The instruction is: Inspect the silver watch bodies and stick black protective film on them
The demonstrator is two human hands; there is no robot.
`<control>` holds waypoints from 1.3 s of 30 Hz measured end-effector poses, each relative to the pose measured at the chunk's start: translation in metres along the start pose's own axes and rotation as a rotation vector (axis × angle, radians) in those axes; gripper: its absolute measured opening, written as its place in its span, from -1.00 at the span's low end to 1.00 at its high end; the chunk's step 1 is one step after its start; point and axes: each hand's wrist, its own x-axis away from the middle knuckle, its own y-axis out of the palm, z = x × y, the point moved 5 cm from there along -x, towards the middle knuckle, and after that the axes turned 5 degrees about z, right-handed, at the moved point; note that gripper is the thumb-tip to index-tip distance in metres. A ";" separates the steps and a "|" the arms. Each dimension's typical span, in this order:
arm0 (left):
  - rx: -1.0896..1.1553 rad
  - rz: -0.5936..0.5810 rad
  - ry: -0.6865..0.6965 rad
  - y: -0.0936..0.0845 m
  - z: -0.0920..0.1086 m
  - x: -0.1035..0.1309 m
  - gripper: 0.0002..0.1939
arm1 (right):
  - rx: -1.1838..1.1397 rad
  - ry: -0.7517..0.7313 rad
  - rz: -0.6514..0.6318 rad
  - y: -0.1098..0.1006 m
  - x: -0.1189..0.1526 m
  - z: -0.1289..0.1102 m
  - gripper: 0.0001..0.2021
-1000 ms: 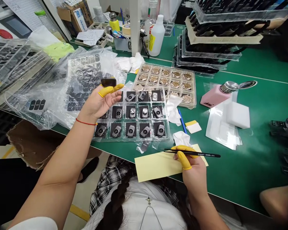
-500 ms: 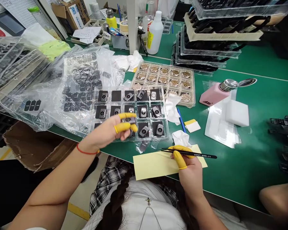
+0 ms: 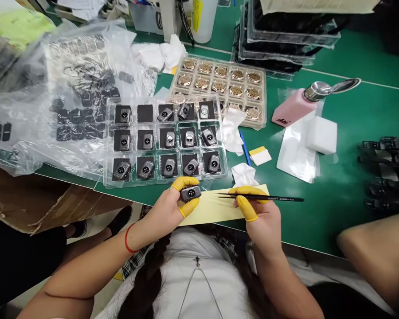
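My left hand [image 3: 173,201], with yellow finger cots on thumb and forefinger, pinches a dark smartwatch case [image 3: 190,193], its sensor back facing up. It is held over the left end of a yellow paper sheet [image 3: 213,208]. In my right hand [image 3: 257,212], also in yellow finger cots, lies a pair of black tweezers [image 3: 279,198], tips pointing left toward the watch case but apart from it. Just beyond my left hand is a clear plastic tray [image 3: 133,182], its compartments holding dark pads and similar watch cases; one back-row compartment shows only a pad.
Behind the tray stands another tray of round gold-coloured parts [image 3: 219,86]. Plastic bags with black stickers [image 3: 83,102] spread at left. At right are a pink bottle [image 3: 292,107], a white foam block [image 3: 322,135] and black parts [image 3: 385,173]. Another person's arm [image 3: 379,252] rests at the right edge.
My left hand has brought the watch case from above the tray toward me and right, over the yellow paper. My right hand still holds the tweezers. The view has tilted downward.
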 end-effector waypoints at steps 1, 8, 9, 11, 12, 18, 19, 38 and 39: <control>-0.013 0.005 0.014 0.004 -0.001 -0.002 -0.65 | 0.016 0.011 -0.053 0.001 -0.001 0.001 -0.85; -0.154 0.011 0.099 0.012 -0.006 -0.009 -0.68 | 0.088 0.073 -0.286 0.007 -0.001 0.021 -0.81; -0.176 0.004 0.107 0.012 -0.006 -0.009 -0.69 | 0.086 0.083 -0.299 0.006 -0.001 0.023 -0.82; -0.209 -0.008 0.113 0.012 -0.005 -0.009 -0.69 | 0.087 0.095 -0.315 0.003 -0.002 0.024 -0.83; -0.218 -0.009 0.114 0.011 -0.004 -0.009 -0.69 | 0.091 0.096 -0.321 0.003 -0.003 0.023 -0.83; -0.222 -0.012 0.113 0.012 -0.002 -0.008 -0.69 | 0.125 0.090 -0.339 0.003 -0.008 0.017 -0.83; -0.221 -0.016 0.111 0.012 -0.002 -0.008 -0.69 | 0.129 0.091 -0.335 0.003 -0.009 0.017 -0.83; -0.200 -0.003 0.122 0.011 0.000 -0.010 -0.68 | 0.000 0.116 -0.250 0.005 -0.012 0.008 -0.81; -0.201 -0.002 0.123 0.011 0.001 -0.010 -0.68 | 0.007 0.116 -0.243 0.005 -0.012 0.009 -0.82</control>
